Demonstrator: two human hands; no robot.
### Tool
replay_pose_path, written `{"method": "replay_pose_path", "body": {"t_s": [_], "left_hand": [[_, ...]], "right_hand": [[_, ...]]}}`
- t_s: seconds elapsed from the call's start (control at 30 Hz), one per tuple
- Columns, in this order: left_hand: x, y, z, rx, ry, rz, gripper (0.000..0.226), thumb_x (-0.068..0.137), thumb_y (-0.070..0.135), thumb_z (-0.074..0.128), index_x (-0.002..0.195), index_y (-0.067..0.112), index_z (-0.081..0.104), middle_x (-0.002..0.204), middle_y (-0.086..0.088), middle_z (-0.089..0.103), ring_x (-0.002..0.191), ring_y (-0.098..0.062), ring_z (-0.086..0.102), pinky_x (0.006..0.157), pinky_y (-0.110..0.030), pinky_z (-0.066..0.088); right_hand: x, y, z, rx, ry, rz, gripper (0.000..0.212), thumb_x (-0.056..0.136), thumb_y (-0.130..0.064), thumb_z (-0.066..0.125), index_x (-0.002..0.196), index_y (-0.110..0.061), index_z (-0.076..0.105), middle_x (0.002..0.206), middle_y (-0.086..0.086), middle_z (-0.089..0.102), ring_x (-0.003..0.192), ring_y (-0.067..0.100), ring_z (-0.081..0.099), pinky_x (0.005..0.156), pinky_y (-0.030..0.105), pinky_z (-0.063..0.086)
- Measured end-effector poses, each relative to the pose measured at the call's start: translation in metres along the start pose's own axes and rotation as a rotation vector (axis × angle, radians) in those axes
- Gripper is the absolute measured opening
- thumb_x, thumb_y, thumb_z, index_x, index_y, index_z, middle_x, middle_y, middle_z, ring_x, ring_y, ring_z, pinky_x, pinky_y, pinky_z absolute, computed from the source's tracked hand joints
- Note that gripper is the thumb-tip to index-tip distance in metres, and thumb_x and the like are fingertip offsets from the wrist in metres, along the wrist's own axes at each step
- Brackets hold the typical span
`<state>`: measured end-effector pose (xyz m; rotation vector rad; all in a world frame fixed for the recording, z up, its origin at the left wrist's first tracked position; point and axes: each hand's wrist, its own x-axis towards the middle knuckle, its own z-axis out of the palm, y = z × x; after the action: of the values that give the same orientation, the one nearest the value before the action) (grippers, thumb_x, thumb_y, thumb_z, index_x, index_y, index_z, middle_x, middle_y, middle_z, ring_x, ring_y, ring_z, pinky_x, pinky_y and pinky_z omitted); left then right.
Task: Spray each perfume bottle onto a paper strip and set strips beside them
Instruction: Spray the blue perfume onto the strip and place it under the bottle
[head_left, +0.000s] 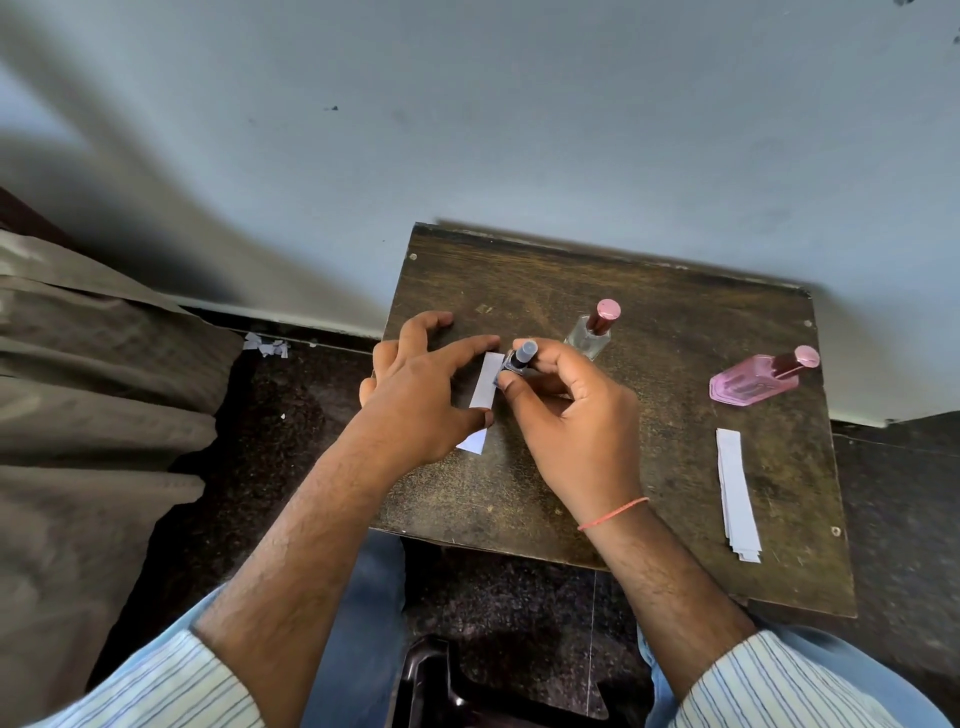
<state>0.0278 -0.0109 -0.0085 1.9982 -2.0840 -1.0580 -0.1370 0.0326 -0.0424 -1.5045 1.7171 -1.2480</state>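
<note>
My right hand (571, 415) is closed around a small dark-capped perfume bottle (519, 357) near the left part of the small wooden table (649, 467). A white paper strip (485, 387) sits just left of that bottle, and my left hand (421, 395) holds the strip between index finger and thumb. Behind it a clear bottle with a pink cap (592, 330) stands upright. A pink bottle with a pink cap (758, 379) stands at the right. A stack of white paper strips (735, 493) lies near the table's right edge.
The table stands against a pale blue wall (467, 130). Brown fabric (93, 389) hangs at the left. Torn paper bits (267, 345) lie on the dark floor by the wall. A dark plastic stool (452, 686) shows between my knees.
</note>
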Motion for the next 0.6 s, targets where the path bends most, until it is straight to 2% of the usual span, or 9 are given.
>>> {"method": "replay_pose_path", "body": {"t_s": [0.3,0.6], "left_hand": [[0.0,-0.004,0.001,-0.007,0.037,-0.02,0.088,0.079,0.051,0.09,0.153,0.055,0.043,0.166,0.017,0.018,0.149,-0.023,0.023,0.121,-0.057,0.04],[0.0,-0.007,0.003,0.01,0.041,-0.013,0.092,0.075,0.054,0.09,0.154,0.053,0.041,0.166,0.015,0.017,0.15,-0.024,0.022,0.12,-0.057,0.041]], "right_hand": [[0.002,0.001,0.005,-0.046,-0.053,-0.056,0.027,0.092,-0.011,0.083,0.118,-0.016,0.081,0.102,-0.011,0.083,0.09,-0.003,0.078,0.083,0.019,0.062],[0.02,-0.002,0.014,-0.196,-0.059,-0.15,0.03,0.095,-0.013,0.078,0.125,-0.018,0.077,0.108,-0.006,0.083,0.096,0.014,0.08,0.084,0.04,0.064]]}}
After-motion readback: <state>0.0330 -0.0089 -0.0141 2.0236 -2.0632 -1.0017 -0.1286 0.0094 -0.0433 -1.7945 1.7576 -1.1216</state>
